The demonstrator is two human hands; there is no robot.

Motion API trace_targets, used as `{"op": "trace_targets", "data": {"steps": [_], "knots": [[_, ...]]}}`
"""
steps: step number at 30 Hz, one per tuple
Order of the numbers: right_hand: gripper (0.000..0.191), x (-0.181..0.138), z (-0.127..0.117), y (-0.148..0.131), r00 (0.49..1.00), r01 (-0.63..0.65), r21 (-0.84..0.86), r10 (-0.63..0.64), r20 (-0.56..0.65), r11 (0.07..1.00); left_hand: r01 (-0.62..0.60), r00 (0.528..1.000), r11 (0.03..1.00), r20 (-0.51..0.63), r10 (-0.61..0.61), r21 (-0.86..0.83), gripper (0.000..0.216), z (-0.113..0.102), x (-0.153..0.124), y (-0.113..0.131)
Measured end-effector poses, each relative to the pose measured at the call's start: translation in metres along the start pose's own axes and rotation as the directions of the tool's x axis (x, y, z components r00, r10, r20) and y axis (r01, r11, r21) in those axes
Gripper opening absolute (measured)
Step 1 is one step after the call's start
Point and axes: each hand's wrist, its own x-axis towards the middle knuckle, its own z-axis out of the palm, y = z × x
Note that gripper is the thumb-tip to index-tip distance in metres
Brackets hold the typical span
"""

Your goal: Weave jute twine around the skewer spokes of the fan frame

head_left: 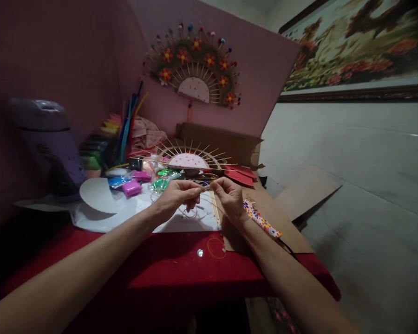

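My left hand and my right hand meet almost fingertip to fingertip above the table. Both are closed in a pinch on something thin and small that I cannot make out. Loops of pale cord show below and beside my left hand. Thin wooden sticks lie under my right hand. Just beyond the hands stands a half-finished fan shape, a pink dotted half-circle with sticks radiating from it and a curved brown band.
A purple bottle stands at the left near a curved white piece. Colourful clay packets lie behind my left hand. Cardboard, a flower-patterned strip and red sheets are at right. A decorated fan hangs behind.
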Motion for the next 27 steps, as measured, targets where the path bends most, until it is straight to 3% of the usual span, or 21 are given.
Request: {"op": "trace_targets", "data": {"steps": [5,8,10,16,22,27], "knots": [[0.016,-0.003,0.000,0.000,0.990,0.135,-0.301,-0.139,0.006,0.944,-0.027,0.996,1.000,-0.084,0.026,-0.016,0.021,-0.003,0.002,0.001],[0.006,-0.004,-0.001,-0.008,0.933,0.308,-0.487,-0.361,-0.015,0.817,-0.014,0.989,1.000,-0.150,0.016,0.012,0.020,-0.002,0.002,0.003],[0.010,-0.005,0.000,-0.014,0.890,0.394,-0.511,-0.456,0.003,0.764,0.002,0.983,1.000,-0.181,0.002,0.025,0.019,0.000,0.002,0.003],[0.018,-0.010,0.006,-0.011,0.875,0.483,-0.431,-0.399,0.274,0.763,0.023,0.984,0.999,-0.178,-0.015,0.047,0.017,0.006,0.000,0.006],[0.015,-0.011,0.008,-0.005,0.910,0.416,-0.458,-0.355,0.217,0.786,0.007,0.988,1.000,-0.155,-0.007,0.000,0.019,0.005,0.001,0.005],[0.015,-0.010,0.006,-0.006,0.920,0.389,-0.434,-0.320,0.227,0.812,-0.003,0.979,0.995,-0.202,0.024,0.104,0.015,0.007,0.000,0.006]]}}
